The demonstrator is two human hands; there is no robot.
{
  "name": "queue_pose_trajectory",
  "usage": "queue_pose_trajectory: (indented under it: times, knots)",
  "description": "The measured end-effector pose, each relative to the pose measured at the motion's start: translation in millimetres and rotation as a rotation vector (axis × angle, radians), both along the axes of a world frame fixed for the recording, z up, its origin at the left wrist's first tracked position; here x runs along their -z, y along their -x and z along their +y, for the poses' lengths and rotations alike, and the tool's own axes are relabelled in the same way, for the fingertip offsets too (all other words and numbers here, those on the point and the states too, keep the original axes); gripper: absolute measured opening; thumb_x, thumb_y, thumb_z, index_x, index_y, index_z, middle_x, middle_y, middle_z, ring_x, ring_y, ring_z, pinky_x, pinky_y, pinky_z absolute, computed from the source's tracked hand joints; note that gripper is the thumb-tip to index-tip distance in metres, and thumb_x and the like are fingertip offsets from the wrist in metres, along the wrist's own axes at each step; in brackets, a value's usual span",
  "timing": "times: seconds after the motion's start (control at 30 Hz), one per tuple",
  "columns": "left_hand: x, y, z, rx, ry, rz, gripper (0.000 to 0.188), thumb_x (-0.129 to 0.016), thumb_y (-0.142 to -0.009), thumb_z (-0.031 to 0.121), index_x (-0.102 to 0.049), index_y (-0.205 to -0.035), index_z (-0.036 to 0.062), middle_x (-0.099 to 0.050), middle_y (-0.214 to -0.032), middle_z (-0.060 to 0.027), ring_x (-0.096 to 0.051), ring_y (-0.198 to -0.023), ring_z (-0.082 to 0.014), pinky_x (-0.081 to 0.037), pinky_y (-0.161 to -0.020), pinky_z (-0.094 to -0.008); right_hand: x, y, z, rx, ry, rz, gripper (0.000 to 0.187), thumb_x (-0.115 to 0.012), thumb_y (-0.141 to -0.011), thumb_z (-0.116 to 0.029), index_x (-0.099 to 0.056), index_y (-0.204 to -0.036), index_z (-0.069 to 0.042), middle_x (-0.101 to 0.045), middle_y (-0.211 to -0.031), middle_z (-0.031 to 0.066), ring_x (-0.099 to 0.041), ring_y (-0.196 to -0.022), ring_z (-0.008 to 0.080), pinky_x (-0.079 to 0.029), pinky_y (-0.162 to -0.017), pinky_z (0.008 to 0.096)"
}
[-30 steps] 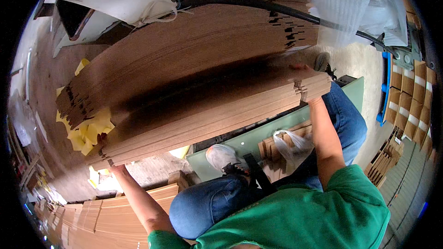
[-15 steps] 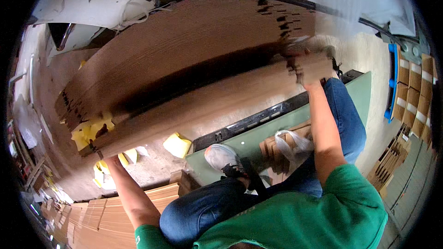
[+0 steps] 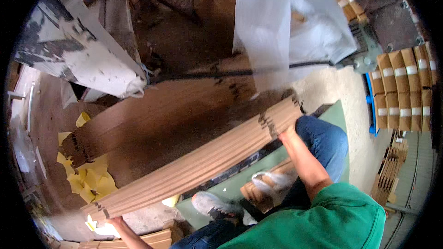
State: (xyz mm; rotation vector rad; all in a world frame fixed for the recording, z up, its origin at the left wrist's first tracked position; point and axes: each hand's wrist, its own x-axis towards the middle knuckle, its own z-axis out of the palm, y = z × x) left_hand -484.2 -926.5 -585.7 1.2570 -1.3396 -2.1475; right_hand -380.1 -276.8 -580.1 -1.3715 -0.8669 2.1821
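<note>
A long bundle of flat cardboard sheets [image 3: 194, 163] stretches slantwise across the front, its left end lower in the picture than its right. My left hand [image 3: 115, 222] grips the left end from the near side, with its fingers partly hidden beneath. Near the other end, my right hand [image 3: 289, 132] is closed on the lower edge, close to dark notched slots. Behind the bundle lies a larger stack of brown cardboard [image 3: 134, 131], in shadow, with similar slots. Yellow scraps [image 3: 94, 180] lie by the left end.
A white peeling panel [image 3: 87, 60] and hanging clear plastic sheeting [image 3: 263, 23] rise at the back, with a dark bar [image 3: 203, 76] crossing below. Under my legs are a green board [image 3: 332, 115] and a shoe [image 3: 217, 205]. Boxes [image 3: 401, 87] stand at right.
The cardboard bundle, held in both hands, has come nearer and lower, separating visibly from the stack behind. My view has shifted, showing more of the plastic and panel at the back.
</note>
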Motion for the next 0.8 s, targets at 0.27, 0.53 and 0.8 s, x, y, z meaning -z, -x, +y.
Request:
queue_pose_trajectory:
  times: [0.27, 0.53, 0.8]
  knots:
    - [-67.9, -22.9, 7.8, 0.046, -0.072, 0.056, 0.058, -0.038, -0.084, 0.044, -0.036, -0.127, 0.0056, -0.04, -0.127, -0.0152, -0.039, -0.116, -0.0317, -0.034, -0.096, -0.0463, -83.3, -19.9, 85.4, -0.133, 0.108, 0.174, 0.032, -0.039, -0.088, -0.031, -0.057, -0.077, -0.007, -0.058, -0.08, 0.0136, -0.053, -0.086, 0.0317, -0.045, -0.074, 0.0398]
    - [-168.3, -15.4, 123.4, 0.059, 0.021, -0.088, 0.056, -0.038, -0.084, 0.044, -0.037, -0.125, 0.0059, -0.041, -0.124, -0.0146, -0.04, -0.114, -0.0311, -0.035, -0.094, -0.0458, -202.4, -61.7, 121.0, -0.092, 0.159, 0.15, 0.023, -0.042, -0.086, -0.029, -0.057, -0.088, -0.012, -0.058, -0.083, 0.0147, -0.053, -0.084, 0.0323, -0.044, -0.074, 0.0442]
    - [-259.6, -18.1, 223.5, 0.157, 0.076, -0.21, 0.054, -0.038, -0.083, 0.043, -0.038, -0.123, 0.0062, -0.043, -0.121, -0.0141, -0.042, -0.111, -0.0305, -0.036, -0.092, -0.0454, -315.5, -101.5, 165.3, 0.094, 0.318, -0.058, 0.025, -0.045, -0.083, -0.03, -0.056, -0.087, -0.008, -0.057, -0.085, 0.0133, -0.053, -0.083, 0.0274, -0.043, -0.076, 0.0441]
